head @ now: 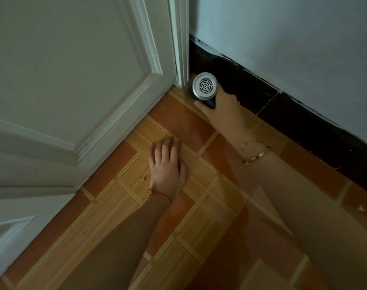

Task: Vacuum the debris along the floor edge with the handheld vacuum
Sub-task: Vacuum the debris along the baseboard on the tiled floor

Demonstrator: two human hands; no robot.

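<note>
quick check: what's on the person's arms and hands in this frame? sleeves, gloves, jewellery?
Both forearms are bare, with no sleeves or gloves in view. The left hand has a thin red string bracelet with a small gold bead at the wrist. The right hand has two pieces at the wrist: a slim gold chain bracelet with a small round charm, and a wider gold bangle with dark markings.

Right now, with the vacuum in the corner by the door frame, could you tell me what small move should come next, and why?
Probably draw the handheld vacuum, gripped by the right hand, back along the dark baseboard. It sits at the corner by the door frame, so the wall edge towards you looks unswept.
</note>
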